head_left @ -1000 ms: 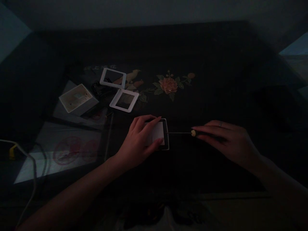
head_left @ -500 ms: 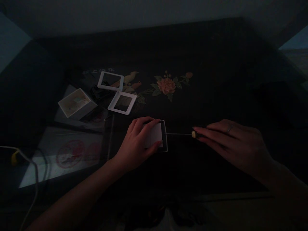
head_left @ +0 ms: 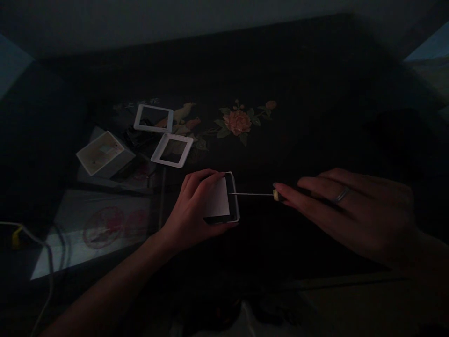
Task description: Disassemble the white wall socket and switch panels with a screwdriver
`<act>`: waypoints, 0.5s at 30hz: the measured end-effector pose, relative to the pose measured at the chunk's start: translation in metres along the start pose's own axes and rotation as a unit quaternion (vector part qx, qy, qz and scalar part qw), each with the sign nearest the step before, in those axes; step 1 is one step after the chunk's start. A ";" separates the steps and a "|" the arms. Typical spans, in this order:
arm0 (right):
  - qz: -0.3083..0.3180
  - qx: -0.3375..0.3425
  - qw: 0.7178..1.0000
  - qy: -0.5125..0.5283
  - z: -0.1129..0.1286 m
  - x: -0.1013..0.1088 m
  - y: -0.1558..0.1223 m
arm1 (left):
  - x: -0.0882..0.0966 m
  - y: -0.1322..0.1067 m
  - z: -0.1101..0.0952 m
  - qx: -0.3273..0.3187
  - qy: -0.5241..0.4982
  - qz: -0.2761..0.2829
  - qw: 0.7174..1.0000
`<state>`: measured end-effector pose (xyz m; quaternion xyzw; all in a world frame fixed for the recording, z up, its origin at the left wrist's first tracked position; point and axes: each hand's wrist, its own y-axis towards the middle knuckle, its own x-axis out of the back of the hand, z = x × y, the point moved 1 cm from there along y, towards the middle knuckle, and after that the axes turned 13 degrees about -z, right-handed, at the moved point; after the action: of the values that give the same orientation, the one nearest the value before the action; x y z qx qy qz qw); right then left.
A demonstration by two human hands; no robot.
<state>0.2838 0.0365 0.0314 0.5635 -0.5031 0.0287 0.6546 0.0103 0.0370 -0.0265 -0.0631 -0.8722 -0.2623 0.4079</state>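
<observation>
My left hand (head_left: 189,201) is wrapped round a small rectangular case with a white rim (head_left: 236,201), its fingers on the far side and its thumb along the near side. Inside the rim is a dark border around a flat white panel (head_left: 218,199), partly covered by my fingers. From the right, a screwdriver (head_left: 254,194) lies almost level, its thin metal shaft reaching over the rim to the dark strip beside the panel. My right hand (head_left: 354,210) grips its handle, mostly hidden by the fingers; a pale yellow collar shows. What the tip touches is too dark to tell.
Two white square frames (head_left: 154,130) (head_left: 172,164) lie beyond my left hand. Left of them are an open white box (head_left: 105,154) and a dark object (head_left: 138,135). A white cable (head_left: 51,267) runs down the left side. The dark table (head_left: 298,126) bears a flower picture.
My left thumb has moved off the white panel to the case's near side. The screwdriver tip reaches slightly nearer the panel. The view has shifted a little.
</observation>
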 end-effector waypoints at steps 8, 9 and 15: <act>0.035 -0.104 0.988 0.109 -0.007 -0.005 -0.003 | 0.001 -0.001 0.000 -0.024 -0.029 -0.008 0.999; 0.042 -0.130 0.982 0.131 -0.008 -0.007 -0.004 | 0.001 -0.001 0.000 -0.027 -0.032 -0.008 0.999; 0.094 -0.290 0.916 0.259 -0.009 -0.027 -0.015 | -0.002 -0.001 0.002 -0.024 -0.067 0.003 0.997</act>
<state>0.2849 0.0518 0.0037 0.2713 -0.3526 0.0879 0.8912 0.0100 0.0372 -0.0289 -0.0927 -0.8910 -0.2767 0.3478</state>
